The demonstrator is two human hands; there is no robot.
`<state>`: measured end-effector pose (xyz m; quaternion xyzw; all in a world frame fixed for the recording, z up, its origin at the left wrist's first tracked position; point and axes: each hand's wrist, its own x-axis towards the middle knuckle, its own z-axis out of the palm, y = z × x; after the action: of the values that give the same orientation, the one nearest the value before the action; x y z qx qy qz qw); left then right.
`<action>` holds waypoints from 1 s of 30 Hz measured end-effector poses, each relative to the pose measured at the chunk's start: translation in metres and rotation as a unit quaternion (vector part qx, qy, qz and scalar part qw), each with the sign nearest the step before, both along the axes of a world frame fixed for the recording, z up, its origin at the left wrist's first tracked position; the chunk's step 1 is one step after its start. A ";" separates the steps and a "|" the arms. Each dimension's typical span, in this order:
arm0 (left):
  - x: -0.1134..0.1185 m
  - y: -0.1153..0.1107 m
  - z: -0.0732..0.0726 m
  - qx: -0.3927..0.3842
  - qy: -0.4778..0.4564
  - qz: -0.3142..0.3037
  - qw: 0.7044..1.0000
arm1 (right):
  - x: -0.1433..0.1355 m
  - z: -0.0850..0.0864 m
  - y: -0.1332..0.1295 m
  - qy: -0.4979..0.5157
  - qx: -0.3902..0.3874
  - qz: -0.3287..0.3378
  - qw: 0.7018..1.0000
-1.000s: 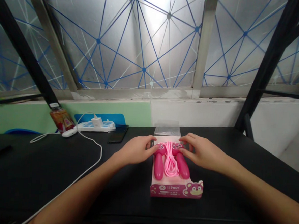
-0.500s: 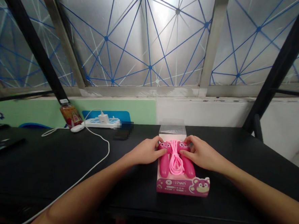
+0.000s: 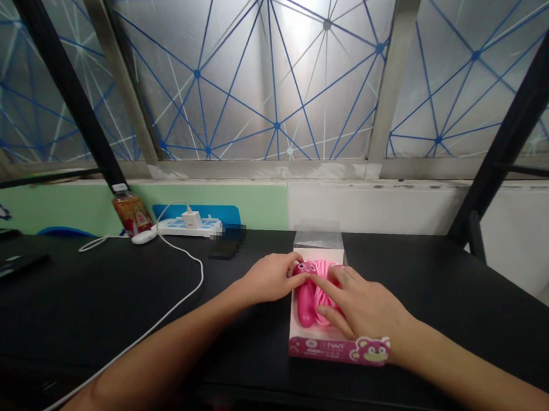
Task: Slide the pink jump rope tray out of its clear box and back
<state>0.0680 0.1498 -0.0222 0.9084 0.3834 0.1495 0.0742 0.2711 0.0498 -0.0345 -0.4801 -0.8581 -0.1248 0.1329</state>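
Note:
A pink jump rope lies in a shallow pink box (image 3: 321,348) whose front carries a bear-face cutout. Its left handle (image 3: 306,306), topped with a bear head, is in sight, and the bundled rope (image 3: 322,295) sits beside it. My left hand (image 3: 272,278) pinches the head end of that handle between thumb and fingers, at the box's left side. Over the rope and the right side of the box stretches my right hand (image 3: 361,301), its fingers apart and a fingertip near the left handle's head. The right handle is hidden under this hand.
A clear plastic cover (image 3: 319,240) stands behind the box on the black desk (image 3: 246,371). Toward the back left are a drink bottle (image 3: 132,211), a white power strip (image 3: 203,228) and a dark blurred object (image 3: 225,246). A white cable (image 3: 175,305) runs along the left.
My right hand has left the head of the right handle and moved left and down across the rope, covering that handle. My left hand stays at the left handle.

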 end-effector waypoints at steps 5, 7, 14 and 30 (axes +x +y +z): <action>0.004 0.000 0.003 0.011 0.003 -0.010 1.000 | -0.007 -0.003 -0.001 -0.038 0.003 0.055 0.998; 0.006 0.003 0.005 0.035 0.000 -0.006 0.999 | -0.005 -0.005 0.003 -0.045 0.001 0.053 0.998; 0.005 0.035 0.002 0.114 -0.074 -0.028 0.990 | -0.004 -0.003 0.002 -0.076 0.004 0.123 0.990; -0.008 0.050 0.006 0.004 -0.065 -0.063 0.996 | -0.010 0.008 -0.014 -0.045 -0.014 0.132 0.990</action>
<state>0.0605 0.2000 -0.0160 0.9194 0.3194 0.2046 0.1043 0.2612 0.0361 -0.0267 -0.3582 -0.9208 -0.1151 0.1029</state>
